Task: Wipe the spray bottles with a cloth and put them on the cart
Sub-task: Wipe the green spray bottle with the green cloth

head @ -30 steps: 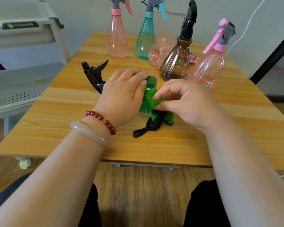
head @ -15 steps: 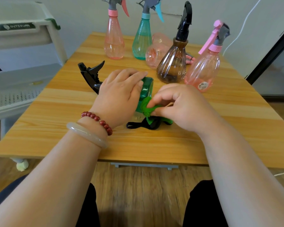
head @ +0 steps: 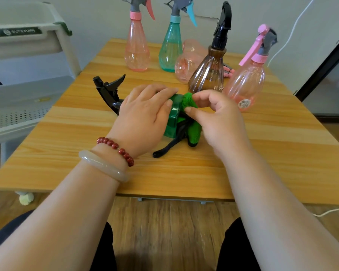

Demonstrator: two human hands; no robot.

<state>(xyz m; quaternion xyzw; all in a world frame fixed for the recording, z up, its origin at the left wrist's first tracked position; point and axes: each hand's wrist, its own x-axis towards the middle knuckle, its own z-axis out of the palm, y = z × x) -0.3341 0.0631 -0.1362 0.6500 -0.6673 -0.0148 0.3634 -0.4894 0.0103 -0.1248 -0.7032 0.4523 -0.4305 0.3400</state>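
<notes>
Compared with half a second earlier, the fuzzy green cloth (head: 188, 100) had travelled up from the lower edge of the bottle's base to its upper rim, and the right hand (head: 217, 118) had risen with it, while the left hand (head: 145, 116) had kept its place. The green translucent spray bottle (head: 172, 119) lay on its side near the middle of the light wooden table (head: 67, 149), its flat base turned toward the right hand and its black trigger head (head: 108, 90) sticking out to the left past the knuckles. The left hand lay palm down over the bottle's body, fingers curved round it and the thumb against the base rim, so its grip was closed on the bottle. The right hand's grip pinched the cloth between thumb and forefinger against the base, the other fingers loosely bent; the rest of the cloth hung down to the table with a black strap (head: 164, 150) trailing toward the table's near edge. Behind stood a tall pink spray bottle (head: 136, 49), a teal spray bottle (head: 169, 49), a brown ribbed spray bottle (head: 209, 75) and a round pink spray bottle (head: 247, 83), with another pink bottle (head: 186, 63) lying on its side among them. The white cart (head: 27, 55) stood left of the table.
</notes>
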